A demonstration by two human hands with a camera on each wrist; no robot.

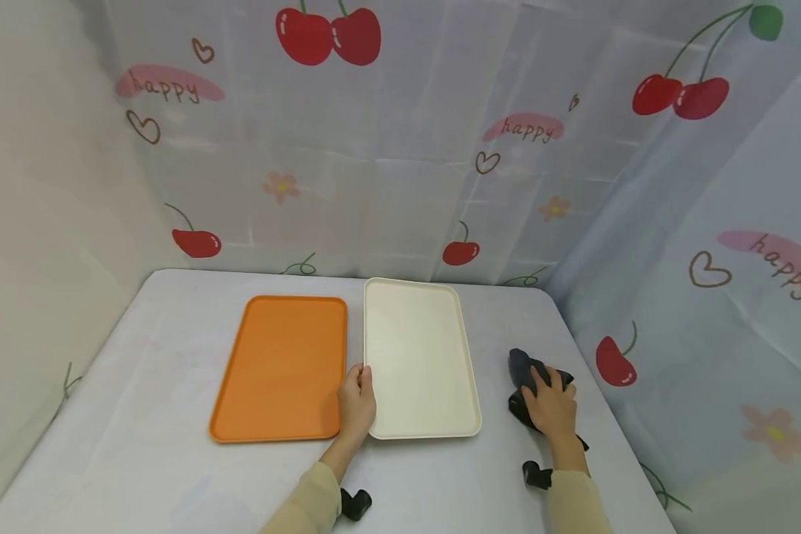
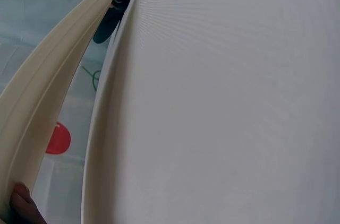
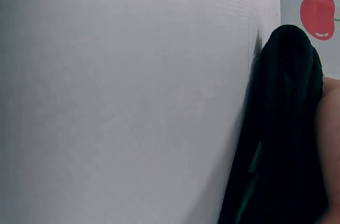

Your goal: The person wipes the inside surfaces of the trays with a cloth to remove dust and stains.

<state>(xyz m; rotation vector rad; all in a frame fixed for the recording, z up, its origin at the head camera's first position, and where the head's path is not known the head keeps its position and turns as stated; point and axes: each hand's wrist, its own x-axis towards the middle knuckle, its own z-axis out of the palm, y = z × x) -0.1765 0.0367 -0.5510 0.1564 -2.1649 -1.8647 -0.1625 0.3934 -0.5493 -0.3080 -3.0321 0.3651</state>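
Note:
My left hand (image 1: 357, 404) grips the left edge of a cream rectangular tray (image 1: 420, 360). In the left wrist view the tray (image 2: 48, 80) is tilted up off the white table, and a fingertip (image 2: 25, 203) shows at its underside. At the right, my right hand (image 1: 552, 404) grips a bunched dark cloth (image 1: 522, 367) from above, fingers spread over its folds. Seen from the right wrist, the dark cloth (image 3: 287, 128) stands in a thick fold on the table, with part of the hand beside it.
An orange rectangular tray (image 1: 283, 371) lies flat on the white table (image 1: 140, 386), left of the cream one. Behind the table hangs a curtain (image 1: 400, 148) printed with cherries, and more of it runs along both sides. Black wrist cameras (image 1: 356, 506) sit at both sleeves.

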